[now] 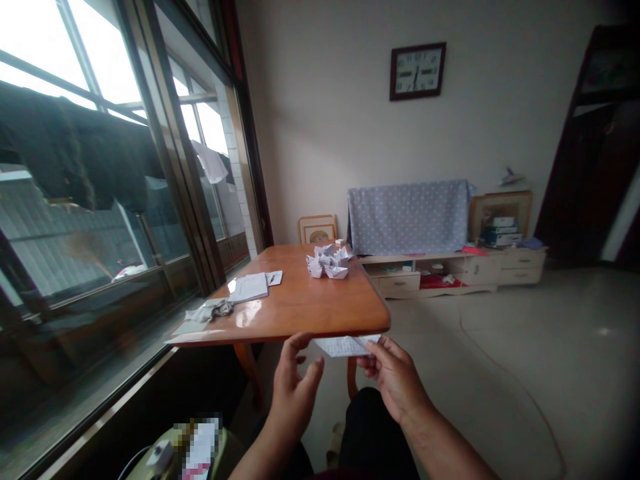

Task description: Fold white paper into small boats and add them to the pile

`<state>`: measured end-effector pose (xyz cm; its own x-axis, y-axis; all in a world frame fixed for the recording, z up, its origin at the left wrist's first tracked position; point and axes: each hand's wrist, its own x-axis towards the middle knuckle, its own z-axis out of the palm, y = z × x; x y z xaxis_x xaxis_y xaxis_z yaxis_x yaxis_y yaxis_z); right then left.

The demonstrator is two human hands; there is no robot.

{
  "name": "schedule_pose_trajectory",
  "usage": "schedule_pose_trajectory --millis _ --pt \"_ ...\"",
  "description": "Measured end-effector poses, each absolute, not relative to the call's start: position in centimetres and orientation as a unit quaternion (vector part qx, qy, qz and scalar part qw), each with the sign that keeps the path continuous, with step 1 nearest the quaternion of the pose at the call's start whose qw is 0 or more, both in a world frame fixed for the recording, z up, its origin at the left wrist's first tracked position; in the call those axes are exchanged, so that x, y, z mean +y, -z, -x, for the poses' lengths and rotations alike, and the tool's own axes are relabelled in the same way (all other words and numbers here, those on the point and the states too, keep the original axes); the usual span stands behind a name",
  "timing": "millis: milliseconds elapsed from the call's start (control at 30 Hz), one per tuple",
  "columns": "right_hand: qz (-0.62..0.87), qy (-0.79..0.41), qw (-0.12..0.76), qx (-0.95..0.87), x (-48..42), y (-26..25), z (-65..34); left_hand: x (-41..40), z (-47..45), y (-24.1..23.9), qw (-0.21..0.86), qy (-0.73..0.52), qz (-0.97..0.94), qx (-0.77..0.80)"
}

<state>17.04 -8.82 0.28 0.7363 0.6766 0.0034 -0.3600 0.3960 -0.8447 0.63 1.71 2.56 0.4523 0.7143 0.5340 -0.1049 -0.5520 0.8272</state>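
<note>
Pinching a paper slip (345,345) with the right hand (395,380), left fingers (313,377) open beside it.

Daylight fills the windows (105,67); a clock (417,71) hangs on the pale wall (320,133) — cream cabinet (480,270) below.

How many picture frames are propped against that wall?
2. A small frame stands behind the wooden table; a larger frame sits on the low cabinet behind stacked books. The dotted cloth may hide more.

A wall clock (417,71) hangs above a polka-dot cloth (407,218).
</note>
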Motion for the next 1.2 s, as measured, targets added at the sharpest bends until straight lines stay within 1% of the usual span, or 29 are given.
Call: schedule_pose_trajectory --millis 100,167,233,300,333,400,467,533,600,667,767,867,1033,1100,1200 --pt "0.460 -0.323 0.810 -0.168 -8.9 -0.4 -16.8 1.5 -0.4 -2.6 0.194 -0.474 -0.846 0.149" --pt "0.459 -0.342 0.800 -0.178 -8.9 -0.6 -16.5 1.3 -0.4 -2.8 0.095 -0.449 -0.878 0.137" --pt "0.455 -0.371 0.786 -0.193 -9.0 -0.7 -16.3 1.2 -0.4 -3.1 0.050 -0.425 -0.892 0.145" --pt "0.464 -0.382 0.773 -0.203 -9.1 -0.7 -16.4 1.2 -0.5 -3.5 0.047 -0.404 -0.900 0.158" --pt "0.479 -0.368 0.771 -0.203 -9.1 -0.6 -16.5 1.2 -0.5 -3.6 0.057 -0.394 -0.902 0.166" --pt "0.521 -0.294 0.775 -0.203 -9.2 -0.5 -17.0 1.4 -0.6 -3.9 0.095 -0.377 -0.903 0.183" --pt "0.552 -0.201 0.777 -0.227 -9.3 -0.5 -17.5 1.5 -0.6 -4.0 0.155 -0.363 -0.898 0.196" --pt "0.556 -0.156 0.765 -0.286 -9.5 -0.8 -17.8 1.6 -0.8 -3.9 0.227 -0.356 -0.884 0.202" --pt "0.552 -0.159 0.737 -0.355 -9.8 -1.2 -17.9 1.5 -0.9 -3.9 0.295 -0.353 -0.865 0.201" --pt "0.566 -0.158 0.691 -0.420 -10.0 -1.8 -17.7 1.5 -1.0 -3.8 0.345 -0.349 -0.849 0.198" --pt "0.601 -0.128 0.616 -0.493 -10.4 -2.4 -17.4 1.3 -1.0 -4.0 0.379 -0.339 -0.839 0.196" --pt "0.612 -0.131 0.566 -0.536 -10.6 -2.7 -17.2 1.1 -0.9 -4.1 0.398 -0.326 -0.834 0.199" --pt "0.608 -0.151 0.540 -0.562 -11.1 -2.8 -16.8 0.9 -1.0 -3.8 0.525 -0.263 -0.794 0.159" --pt "0.614 -0.152 0.535 -0.560 -11.1 -2.6 -16.7 0.8 -1.0 -3.6 0.543 -0.253 -0.788 0.145" --pt "0.629 -0.164 0.526 -0.549 -11.2 -2.3 -16.8 0.9 -1.0 -3.6 0.534 -0.255 -0.794 0.140"
